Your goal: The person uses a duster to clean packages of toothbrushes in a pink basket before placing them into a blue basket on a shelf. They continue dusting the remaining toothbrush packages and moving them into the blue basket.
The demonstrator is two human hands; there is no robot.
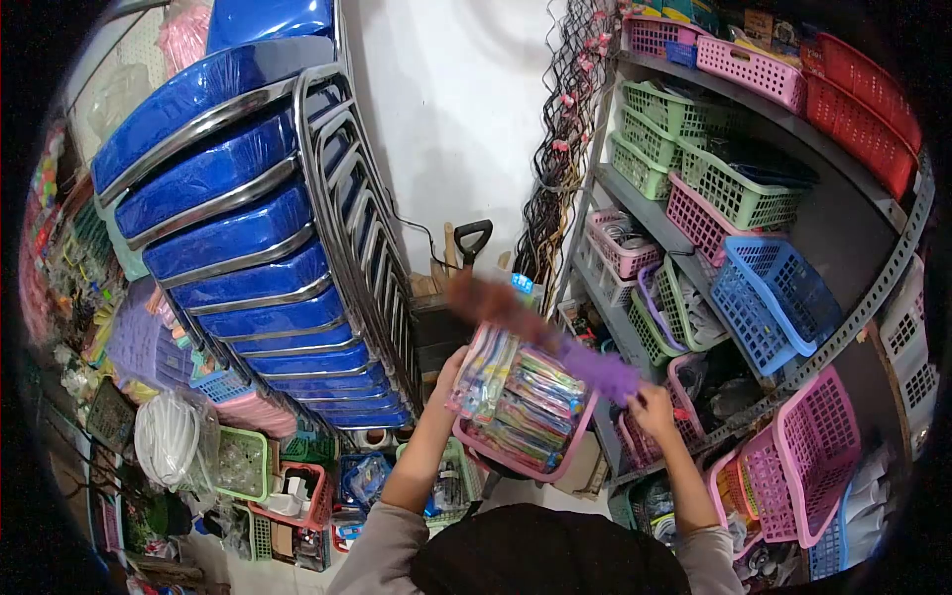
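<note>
A feather-like duster (600, 372), purple near the hand and brown at its far end, is blurred by motion. My right hand (652, 409) is closed round its purple end. The brown part passes over the top of a pink basket (570, 466) full of packets in clear wrapping (540, 397). At the basket's upper left side is my left hand (454, 375), its fingers mostly hidden behind a packet.
Stacked blue chairs (238, 218) with metal frames rise at the left. Shelves (635, 208) with green, pink and blue baskets (769, 297) line the right. Filled baskets (243, 461) stand low at the left. A black handle (473, 238) leans by the white wall.
</note>
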